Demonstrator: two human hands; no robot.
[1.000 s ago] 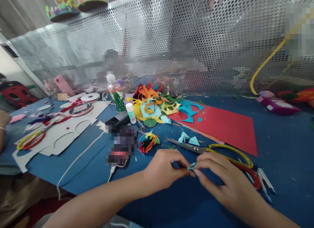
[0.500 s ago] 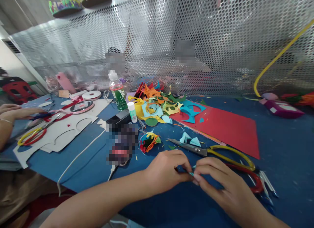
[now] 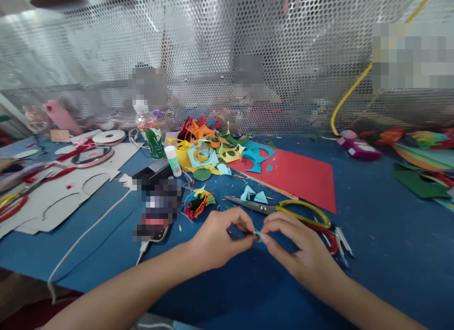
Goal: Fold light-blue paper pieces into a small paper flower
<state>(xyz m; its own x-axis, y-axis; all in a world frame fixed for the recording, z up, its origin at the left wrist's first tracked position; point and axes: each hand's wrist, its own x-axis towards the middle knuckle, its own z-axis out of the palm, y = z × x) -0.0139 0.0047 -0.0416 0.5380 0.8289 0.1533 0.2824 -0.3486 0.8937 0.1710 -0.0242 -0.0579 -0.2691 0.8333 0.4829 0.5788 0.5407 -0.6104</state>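
View swings right; left hand [image 3: 218,238] and right hand [image 3: 301,248] still pinch the light-blue paper piece [image 3: 257,234] between them, equally near, toward the near edge of the blue table [image 3: 386,268]. Long axis: unclear.

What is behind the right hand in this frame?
Scissors: their blades, yellow handle and part of the red handle show beyond the right hand. The hand covers the rest of the red handle; anything else there cannot be seen.

Held blue piece [image 3: 257,234]: paper. Scissor blades [image 3: 248,204]: smooth metal. Bottle [image 3: 152,137]: glossy plastic.
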